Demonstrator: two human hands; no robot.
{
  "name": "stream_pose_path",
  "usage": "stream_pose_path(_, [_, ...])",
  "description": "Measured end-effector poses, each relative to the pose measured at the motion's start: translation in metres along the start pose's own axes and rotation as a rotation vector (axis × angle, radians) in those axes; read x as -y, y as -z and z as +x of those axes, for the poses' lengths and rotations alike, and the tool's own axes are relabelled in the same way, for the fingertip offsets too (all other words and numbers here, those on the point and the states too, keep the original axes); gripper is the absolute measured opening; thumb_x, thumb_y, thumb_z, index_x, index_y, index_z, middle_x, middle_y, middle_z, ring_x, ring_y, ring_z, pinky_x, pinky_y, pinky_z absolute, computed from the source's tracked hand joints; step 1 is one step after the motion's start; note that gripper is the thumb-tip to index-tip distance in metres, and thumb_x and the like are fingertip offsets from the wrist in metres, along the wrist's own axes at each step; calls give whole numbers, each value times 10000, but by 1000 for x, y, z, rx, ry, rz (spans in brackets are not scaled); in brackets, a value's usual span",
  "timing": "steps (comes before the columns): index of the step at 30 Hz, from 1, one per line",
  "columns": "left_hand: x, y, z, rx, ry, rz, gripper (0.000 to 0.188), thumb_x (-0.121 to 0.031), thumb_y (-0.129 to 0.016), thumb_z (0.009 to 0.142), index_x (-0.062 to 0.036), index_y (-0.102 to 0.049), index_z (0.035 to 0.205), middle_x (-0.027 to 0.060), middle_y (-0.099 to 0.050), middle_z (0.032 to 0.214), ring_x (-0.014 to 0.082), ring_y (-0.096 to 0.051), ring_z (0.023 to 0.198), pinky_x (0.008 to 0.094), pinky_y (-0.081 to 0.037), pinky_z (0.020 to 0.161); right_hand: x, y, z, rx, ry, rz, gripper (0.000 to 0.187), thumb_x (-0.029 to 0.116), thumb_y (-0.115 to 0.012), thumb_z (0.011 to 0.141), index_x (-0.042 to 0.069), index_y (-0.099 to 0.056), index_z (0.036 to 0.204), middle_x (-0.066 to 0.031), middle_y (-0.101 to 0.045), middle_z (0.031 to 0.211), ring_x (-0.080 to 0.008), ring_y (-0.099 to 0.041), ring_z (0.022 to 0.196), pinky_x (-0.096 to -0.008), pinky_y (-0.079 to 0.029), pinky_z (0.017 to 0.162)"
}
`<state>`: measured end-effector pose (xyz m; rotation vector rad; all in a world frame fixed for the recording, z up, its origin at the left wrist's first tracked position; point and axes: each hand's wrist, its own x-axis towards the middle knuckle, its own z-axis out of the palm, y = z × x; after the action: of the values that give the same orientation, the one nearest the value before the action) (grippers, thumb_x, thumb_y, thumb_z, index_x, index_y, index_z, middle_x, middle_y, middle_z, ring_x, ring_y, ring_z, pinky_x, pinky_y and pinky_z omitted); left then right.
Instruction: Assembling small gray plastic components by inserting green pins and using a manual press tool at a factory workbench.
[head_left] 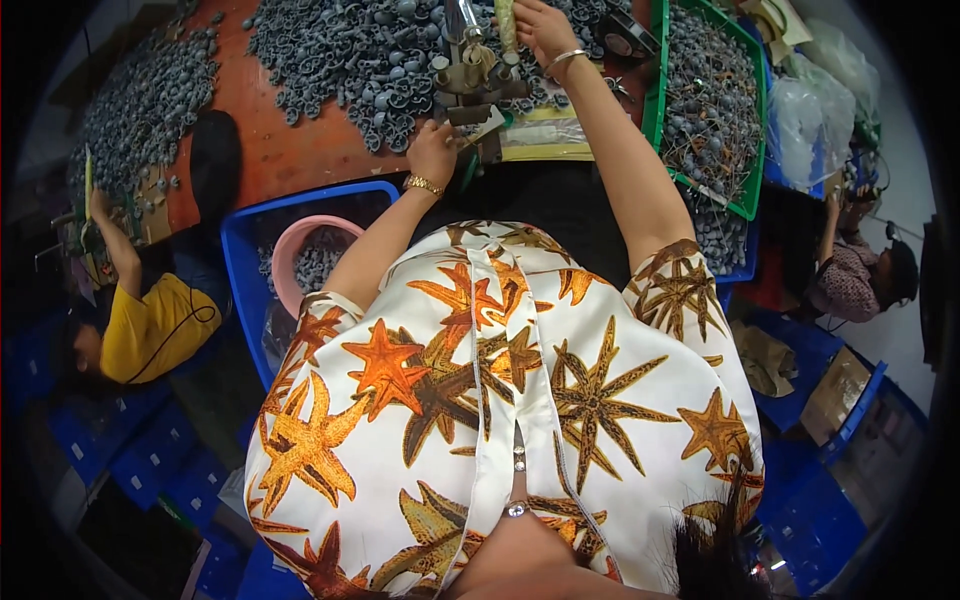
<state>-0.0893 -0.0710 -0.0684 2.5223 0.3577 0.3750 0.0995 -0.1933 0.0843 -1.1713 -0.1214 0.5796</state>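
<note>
In front of me stands a small metal hand press (470, 75) with a lever handle (505, 27) wrapped in yellowish material. My right hand (545, 35) is at the handle's right side, its fingers spread apart and not wrapped round it. By the lower left of the press, my left hand (432, 155) has its fingers drawn together in a pinch. What lies in that pinch is too small to make out. A thin pale metal strip (488, 127) sticks out just right of it, below the press head. Grey plastic parts (350, 60) lie heaped behind and left of the press.
A green crate (752, 120) of grey parts with thin metal pieces stands right. At left below the red table (300, 155), a blue bin (240, 225) holds a pink tub (290, 255). One co-worker in yellow (165, 325) sits left, another person (850, 270) right.
</note>
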Motion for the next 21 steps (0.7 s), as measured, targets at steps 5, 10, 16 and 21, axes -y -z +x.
stream_pose_path(5, [4,-2,2,18,102,16,132,-151,-615,686,-153,-653,813,73,-536,770,282,-557,714,395,-453,603,2,-2,-72,143,521,-513,129,109,-573,806,25,-568,903,-56,-592,880,-172,-578,823,-274,-460,747])
stream_pose_path(10, [2,3,5,58,120,-71,119,-161,-638,681,-133,-658,795,94,-545,780,288,-560,744,391,-453,622,-66,36,-162,532,913,-1270,287,80,-734,600,46,-506,772,-121,-548,878,-265,-560,883,-345,-437,815])
stream_pose_path(16, [22,8,0,157,64,17,202,-222,-615,731,-20,-626,747,172,-586,657,355,-574,657,427,-446,566,-5,22,-155,444,750,-931,332,72,-718,629,21,-555,913,-114,-568,981,-265,-550,955,-332,-431,834])
stream_pose_path(21, [-23,59,-22,666,350,-715,270,-223,-539,836,14,-622,740,29,-544,548,97,-453,431,232,-337,411,8,72,-136,-210,436,-626,188,92,-593,806,7,-577,974,-45,-613,907,-103,-583,822,-222,-467,712])
